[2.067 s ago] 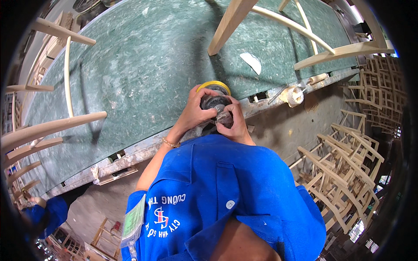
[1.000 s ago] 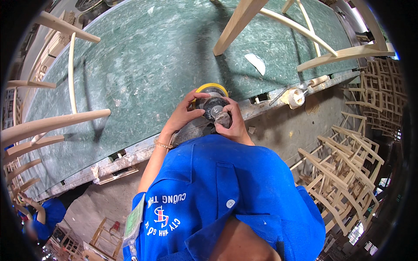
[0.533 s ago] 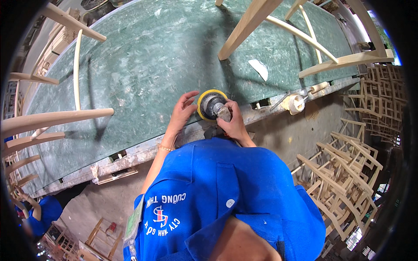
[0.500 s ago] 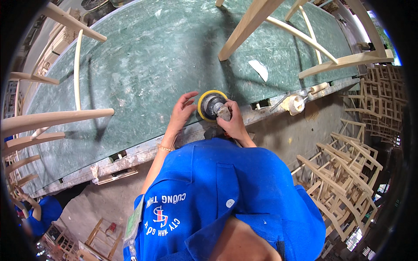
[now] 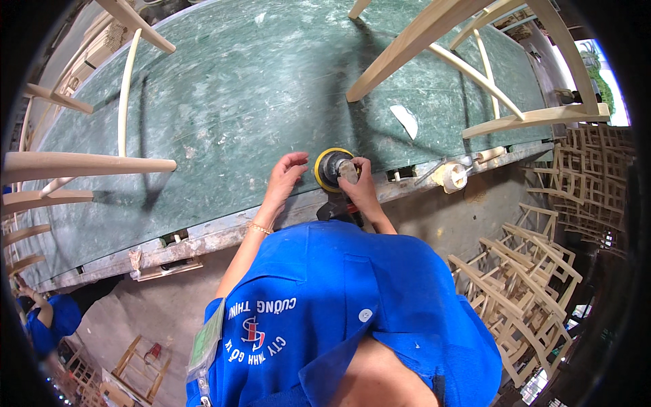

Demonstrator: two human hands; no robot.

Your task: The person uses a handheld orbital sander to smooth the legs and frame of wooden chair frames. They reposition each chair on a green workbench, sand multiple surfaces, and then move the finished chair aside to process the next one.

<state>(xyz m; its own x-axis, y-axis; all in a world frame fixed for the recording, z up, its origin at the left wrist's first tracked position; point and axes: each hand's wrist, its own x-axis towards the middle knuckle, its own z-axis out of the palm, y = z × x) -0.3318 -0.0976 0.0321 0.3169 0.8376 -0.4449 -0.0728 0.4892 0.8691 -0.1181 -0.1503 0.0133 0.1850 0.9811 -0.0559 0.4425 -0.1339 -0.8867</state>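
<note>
Left hand has come off the sander since the frame one second ago, when its fingers were on the tool; now just left of it at frame centre, clear gap between. Left grip: fingers apart, slightly curled, nothing in it. Right hand is the only one on the tool: grip clamped around the grey end, on the side toward lower right.

Sander sits at frame centre, over the near edge of the table. Yellow rim on the disc shows; can't tell if the pad touches the tabletop. Dark part hangs below it, between the table edge and the blue shirt.

Edges: near edge runs from lower left up to right of centre. Cup hangs on it right of the right hand, wooden roller just beyond.

Room: green top is bare from the left hand out to the wooden frame at left, also well up above both hands. Right side is tighter: chair frame at upper right, its leg ending above the sander, white scrap between that leg and the cup. Stacked frames stand off the table, lower right.
</note>
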